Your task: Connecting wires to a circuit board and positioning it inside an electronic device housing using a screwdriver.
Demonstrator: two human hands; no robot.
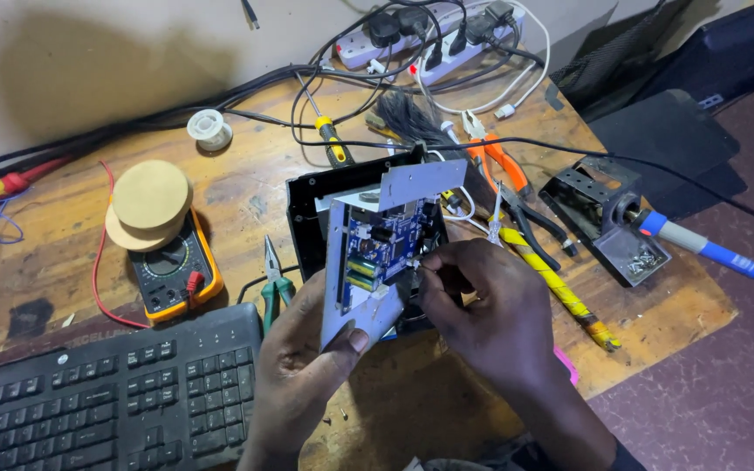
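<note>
Worn wooden surface (pixel 220 201), cluttered: black computer keyboard (pixel 106 401) front left, yellow-cased multimeter (pixel 172 270) with two round wooden discs (pixel 148 205) on its top end, green-handled pliers (pixel 274 292), white power strip (pixel 434 39) at the back with black cables trailing, blue-handled soldering iron (pixel 700 244) in its black metal stand (pixel 604 218) on the right. Left hand (pixel 303 366) holds a bent grey sheet-metal bracket carrying a blue circuit board (pixel 377 249) upright over an open black metal case (pixel 307 218), thumb pressed on the bracket's lower edge, other fingers wrapped behind; probably tilted like that to face the board toward the camera. Right hand (pixel 482 305) is at the board's right edge, fingertips pinched close on a small white part there, likely a connector; too small to be sure.
</note>
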